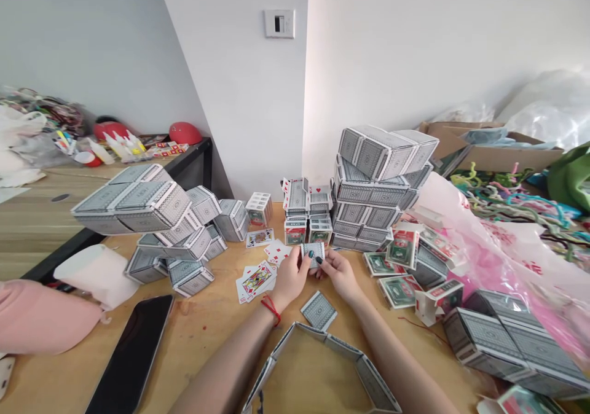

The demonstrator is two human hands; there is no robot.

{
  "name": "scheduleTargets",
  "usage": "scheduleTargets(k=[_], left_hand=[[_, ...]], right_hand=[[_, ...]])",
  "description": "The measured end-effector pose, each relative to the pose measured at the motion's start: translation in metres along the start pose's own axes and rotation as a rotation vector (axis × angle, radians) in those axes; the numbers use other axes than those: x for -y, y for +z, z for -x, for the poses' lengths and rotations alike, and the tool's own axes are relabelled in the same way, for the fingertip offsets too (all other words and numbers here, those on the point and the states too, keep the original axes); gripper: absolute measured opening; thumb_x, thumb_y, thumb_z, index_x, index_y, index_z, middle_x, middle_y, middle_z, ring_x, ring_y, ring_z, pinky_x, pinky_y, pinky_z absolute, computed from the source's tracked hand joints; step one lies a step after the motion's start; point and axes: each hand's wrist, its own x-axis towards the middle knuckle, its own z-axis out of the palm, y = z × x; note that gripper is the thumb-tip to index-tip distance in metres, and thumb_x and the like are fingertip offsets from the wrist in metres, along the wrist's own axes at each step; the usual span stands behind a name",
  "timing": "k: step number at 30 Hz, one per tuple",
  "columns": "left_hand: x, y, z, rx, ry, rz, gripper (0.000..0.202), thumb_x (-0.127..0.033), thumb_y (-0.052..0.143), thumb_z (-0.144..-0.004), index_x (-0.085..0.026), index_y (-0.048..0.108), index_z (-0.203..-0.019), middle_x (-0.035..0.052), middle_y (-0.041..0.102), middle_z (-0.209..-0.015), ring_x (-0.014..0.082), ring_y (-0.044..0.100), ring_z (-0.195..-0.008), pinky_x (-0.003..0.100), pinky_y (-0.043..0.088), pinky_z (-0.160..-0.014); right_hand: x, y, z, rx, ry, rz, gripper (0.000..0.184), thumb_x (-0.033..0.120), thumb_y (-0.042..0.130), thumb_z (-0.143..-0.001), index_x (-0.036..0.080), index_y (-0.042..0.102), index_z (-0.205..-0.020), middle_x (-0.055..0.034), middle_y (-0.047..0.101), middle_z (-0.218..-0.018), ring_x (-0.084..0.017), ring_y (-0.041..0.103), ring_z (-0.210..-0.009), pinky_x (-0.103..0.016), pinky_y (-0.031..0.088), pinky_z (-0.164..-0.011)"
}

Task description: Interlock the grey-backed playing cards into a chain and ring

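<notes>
Between the fingers of my left hand point(292, 274) and my right hand point(340, 274) is a playing card point(313, 252), its patterned back facing me. Both hands grip it near its lower edge, thumbs on the front. Below them another playing card point(319, 310) lies back up on the table. Closer to me, between my forearms, stands an open frame of joined cards point(322, 336). Face-up cards point(258, 279) are spread left of my left hand. Just beyond my hands stand card boxes point(295, 230) with stacked cards on top.
Stacked card blocks rise at the left point(147, 202) and right point(369, 187). A black phone point(133, 352) lies at left, near pink fabric point(46, 316). Opened card packets point(399, 291), pink plastic point(479, 236) and a pair of card blocks point(511, 343) fill the right side.
</notes>
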Motion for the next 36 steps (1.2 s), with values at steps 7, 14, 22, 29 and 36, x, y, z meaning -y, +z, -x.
scheduleTargets(k=[7,14,22,29,36], left_hand=[[-0.005,0.005,0.007,0.071,0.047,-0.138,0.02,-0.034,0.032,-0.087,-0.02,0.045,-0.085,0.002,0.058,-0.071,0.0157,0.056,-0.066,0.023,0.035,-0.054],[-0.007,0.005,0.006,0.002,-0.003,0.029,0.015,-0.028,0.036,-0.085,-0.02,0.046,-0.093,0.0046,0.059,-0.085,0.0169,0.056,-0.079,0.026,0.041,-0.066],[-0.004,0.003,0.001,-0.077,-0.019,0.152,0.02,-0.029,0.033,-0.086,-0.018,0.048,-0.08,0.0019,0.057,-0.075,0.0142,0.053,-0.07,0.024,0.037,-0.061],[-0.007,0.008,0.005,-0.024,-0.052,-0.168,0.022,-0.032,0.027,-0.089,-0.02,0.043,-0.082,0.0024,0.058,-0.07,0.0154,0.056,-0.063,0.024,0.03,-0.051],[-0.009,0.008,0.007,-0.006,-0.005,-0.367,0.024,-0.037,0.027,-0.088,-0.021,0.045,-0.085,0.0013,0.059,-0.062,0.0162,0.057,-0.057,0.023,0.026,-0.046]], right_hand=[[-0.001,0.013,0.003,-0.19,0.061,0.186,0.043,0.059,0.032,-0.08,0.02,0.041,-0.062,0.0049,0.044,-0.034,-0.011,0.041,-0.028,-0.02,0.027,-0.031],[-0.007,0.017,0.006,-0.251,-0.027,0.472,0.045,0.053,0.028,-0.084,0.021,0.04,-0.055,0.0031,0.042,-0.037,-0.011,0.04,-0.035,-0.022,0.027,-0.037],[-0.005,0.022,0.009,-0.168,-0.04,0.601,0.048,0.05,0.026,-0.086,0.021,0.038,-0.05,0.0015,0.044,-0.034,-0.012,0.045,-0.035,-0.021,0.031,-0.04],[-0.004,0.026,0.008,-0.273,-0.028,0.521,0.046,0.052,0.027,-0.085,0.021,0.04,-0.054,0.0014,0.045,-0.037,-0.013,0.044,-0.038,-0.022,0.032,-0.042],[-0.007,0.024,0.005,-0.329,-0.083,0.578,0.049,0.055,0.025,-0.083,0.02,0.045,-0.055,-0.005,0.057,-0.053,-0.016,0.05,-0.049,-0.026,0.034,-0.048]])
